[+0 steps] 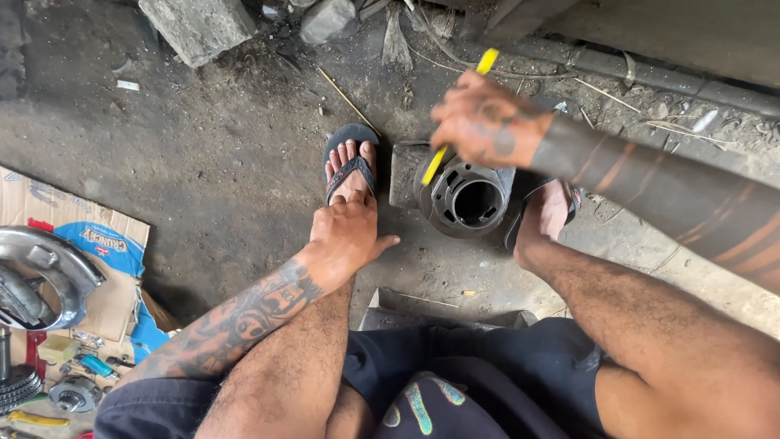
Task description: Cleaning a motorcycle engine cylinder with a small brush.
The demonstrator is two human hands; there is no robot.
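The left hand rests palm down on the left shin just above the ankle, fingers curled loosely around it and thumb spread out to the right. Its tattooed forearm runs down and to the left along the bent left leg. The right hand is raised in front, between the two feet, closed in a fist with its tattooed back turned up. The right forearm, covered in a dark striped sleeve, stretches from the right edge of view up and leftward to that fist.

Soft daylight, slight motion blur.
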